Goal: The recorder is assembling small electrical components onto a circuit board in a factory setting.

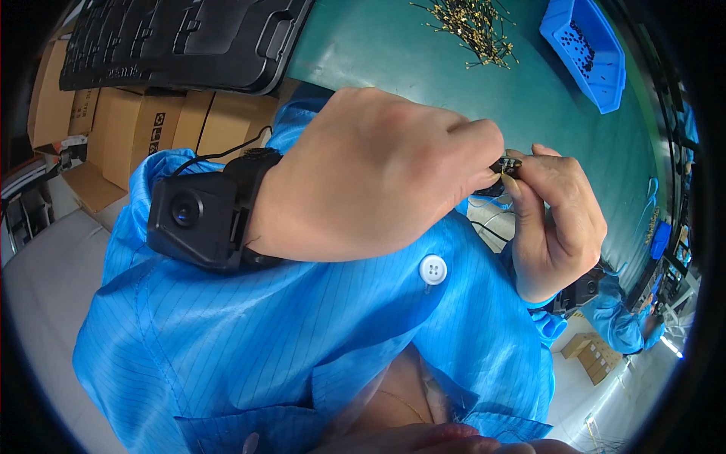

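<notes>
My left hand (386, 170) is closed, its thumb and forefinger pinching one side of a small dark part (508, 164) with bright metallic spots. From the other side, the thumb and forefinger of my right hand (563, 212) pinch the same part. Fingertips cover most of it, so its exact kind is hard to tell. Black camera units are strapped to my wrists, the left one (198, 216) large in view. Beyond the hands, a pile of short black leads with gold-coloured ends (480, 30) lies on the green tabletop (378, 57).
A blue plastic bin (556, 32) holding small black pieces stands at the far right of the table. At the upper left is a black moulded tray (181, 45), with cardboard boxes (121, 129) below it. Another person in blue (616, 318) is at the right.
</notes>
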Demonstrator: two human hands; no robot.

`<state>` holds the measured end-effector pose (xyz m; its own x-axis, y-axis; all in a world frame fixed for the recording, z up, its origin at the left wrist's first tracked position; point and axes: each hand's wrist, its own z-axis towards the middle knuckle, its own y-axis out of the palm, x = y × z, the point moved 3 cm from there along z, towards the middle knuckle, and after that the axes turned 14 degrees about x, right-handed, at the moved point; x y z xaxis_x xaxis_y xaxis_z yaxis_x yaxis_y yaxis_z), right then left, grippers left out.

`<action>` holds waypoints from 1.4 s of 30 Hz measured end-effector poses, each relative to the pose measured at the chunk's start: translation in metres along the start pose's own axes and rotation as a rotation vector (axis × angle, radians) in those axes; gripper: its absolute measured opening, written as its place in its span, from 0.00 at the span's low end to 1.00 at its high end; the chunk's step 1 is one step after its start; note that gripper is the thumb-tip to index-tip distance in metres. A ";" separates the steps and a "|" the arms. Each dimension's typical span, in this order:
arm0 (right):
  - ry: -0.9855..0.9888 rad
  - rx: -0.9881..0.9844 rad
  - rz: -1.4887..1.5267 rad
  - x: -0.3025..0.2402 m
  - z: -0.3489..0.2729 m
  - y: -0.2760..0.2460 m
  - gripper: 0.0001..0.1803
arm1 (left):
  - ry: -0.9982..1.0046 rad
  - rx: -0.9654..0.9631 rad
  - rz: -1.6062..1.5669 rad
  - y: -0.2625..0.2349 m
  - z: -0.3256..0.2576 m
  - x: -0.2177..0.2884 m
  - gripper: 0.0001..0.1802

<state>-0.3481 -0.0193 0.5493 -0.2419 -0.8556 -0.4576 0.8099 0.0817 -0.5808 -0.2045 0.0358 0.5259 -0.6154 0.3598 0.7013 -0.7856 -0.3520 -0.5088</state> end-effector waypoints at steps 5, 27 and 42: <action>0.042 -0.037 0.005 -0.004 0.001 -0.002 0.08 | -0.001 0.014 -0.016 0.001 -0.001 0.000 0.10; 0.145 -0.055 0.047 -0.003 -0.003 -0.003 0.09 | -0.013 -0.031 -0.098 0.002 -0.002 -0.002 0.08; 0.109 -0.066 0.040 -0.004 -0.005 -0.006 0.10 | 0.015 -0.016 -0.039 0.002 -0.005 0.003 0.09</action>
<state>-0.3549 -0.0139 0.5514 -0.2696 -0.7906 -0.5498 0.7840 0.1513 -0.6021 -0.2083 0.0398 0.5244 -0.5850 0.3859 0.7133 -0.8099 -0.3234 -0.4893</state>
